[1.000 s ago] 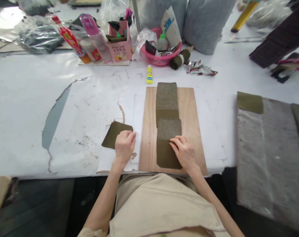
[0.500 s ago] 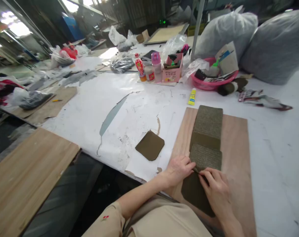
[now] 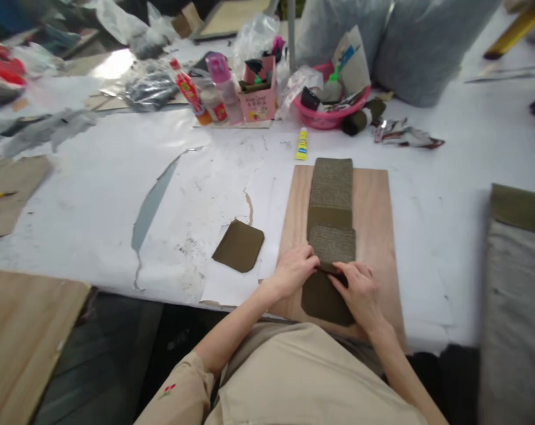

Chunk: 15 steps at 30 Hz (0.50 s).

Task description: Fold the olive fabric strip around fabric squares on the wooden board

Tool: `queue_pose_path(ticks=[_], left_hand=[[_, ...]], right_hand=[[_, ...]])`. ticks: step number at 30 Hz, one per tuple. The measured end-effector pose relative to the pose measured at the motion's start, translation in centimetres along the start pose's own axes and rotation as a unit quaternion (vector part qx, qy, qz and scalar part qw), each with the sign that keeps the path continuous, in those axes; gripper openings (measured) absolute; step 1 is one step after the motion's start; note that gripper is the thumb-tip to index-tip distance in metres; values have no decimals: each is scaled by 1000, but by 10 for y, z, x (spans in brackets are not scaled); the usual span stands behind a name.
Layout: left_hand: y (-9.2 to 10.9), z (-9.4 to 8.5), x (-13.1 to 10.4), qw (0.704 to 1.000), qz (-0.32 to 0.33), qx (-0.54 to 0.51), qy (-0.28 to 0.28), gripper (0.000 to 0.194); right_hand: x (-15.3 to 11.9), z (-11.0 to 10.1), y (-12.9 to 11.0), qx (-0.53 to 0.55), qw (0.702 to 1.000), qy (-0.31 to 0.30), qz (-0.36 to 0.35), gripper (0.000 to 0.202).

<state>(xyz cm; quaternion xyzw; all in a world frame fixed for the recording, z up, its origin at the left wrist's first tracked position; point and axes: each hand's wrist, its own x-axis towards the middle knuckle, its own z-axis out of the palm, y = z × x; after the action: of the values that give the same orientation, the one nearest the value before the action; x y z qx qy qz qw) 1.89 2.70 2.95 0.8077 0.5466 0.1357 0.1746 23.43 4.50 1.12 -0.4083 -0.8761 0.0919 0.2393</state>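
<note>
A dark olive fabric piece (image 3: 322,300) with cut corners lies at the near end of a wooden board (image 3: 374,212). My left hand (image 3: 295,270) pinches the left end of its folded upper edge, and my right hand (image 3: 356,288) grips the same edge further right, thumb and fingers closed. Just beyond my fingers is a ribbed olive fabric panel (image 3: 332,245). Past a smooth olive band, another ribbed panel (image 3: 331,182) reaches the board's far edge. To the left, off the board, rests a loose olive fabric piece (image 3: 239,246).
A yellow glue tube (image 3: 301,144) lies beyond the board. Behind it stand a pink basket (image 3: 322,122), a pink box (image 3: 258,105) and bottles. Grey fabric with an olive band (image 3: 521,295) is at the right. A wooden panel (image 3: 23,330) is at lower left.
My view has turned right, bringing the grey fabric into sight and shifting the table's things leftward. My hands keep their pinch on the olive fabric's edge, now slightly further apart.
</note>
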Motion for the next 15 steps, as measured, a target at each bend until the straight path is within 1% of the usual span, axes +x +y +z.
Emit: queue_pose_path(ticks=[4, 8, 11, 13, 15], left_hand=[[-4, -2, 2, 998, 9, -55, 10, 3], [-6, -2, 2, 997, 22, -70, 20, 2], [-7, -1, 1, 997, 19, -74, 19, 3], [-8, -1, 1, 997, 15, -79, 17, 3], [-8, 0, 1, 996, 13, -84, 17, 4]], right_hand=[[-12, -20, 16, -35, 998, -20, 55, 19], [-18, -34, 26, -48, 995, -14, 84, 25], [-10, -35, 20, -30, 995, -10, 94, 28], [-1, -31, 11, 7, 996, -25, 87, 28], [7, -22, 0, 53, 995, -37, 74, 24]])
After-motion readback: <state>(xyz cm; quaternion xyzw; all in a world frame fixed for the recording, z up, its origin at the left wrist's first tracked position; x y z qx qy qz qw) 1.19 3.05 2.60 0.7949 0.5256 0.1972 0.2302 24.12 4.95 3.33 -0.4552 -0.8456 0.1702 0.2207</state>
